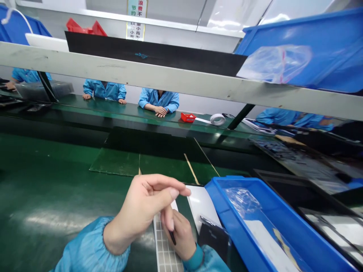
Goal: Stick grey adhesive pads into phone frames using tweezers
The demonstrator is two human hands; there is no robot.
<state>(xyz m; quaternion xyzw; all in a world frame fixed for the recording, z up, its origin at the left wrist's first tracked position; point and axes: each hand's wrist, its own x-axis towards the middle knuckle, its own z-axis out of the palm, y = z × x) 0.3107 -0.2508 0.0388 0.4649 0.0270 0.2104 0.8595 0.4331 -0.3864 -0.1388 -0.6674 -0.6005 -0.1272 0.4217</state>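
Observation:
My left hand (144, 204) is raised in front of me, thumb and fingers brought together at their tips; whatever may be between them is too small to make out. Just below and to the right, partly behind it, my right hand (181, 232) is closed around a thin dark tool (172, 237), of which only a short piece shows. Under both hands lies a pale sheet marked with a grid of squares (167, 253). White paper (202, 204) and a black flat packet (214, 240) lie right of my right hand.
A blue bin (227, 226) with clear plastic stands at the right, beside dark panels (306, 192). A green mat (116, 161) lies ahead. A shelf beam (159, 73) crosses above the bench. Beyond it people in blue sit near a red tray (188, 118) and a white roll (217, 119).

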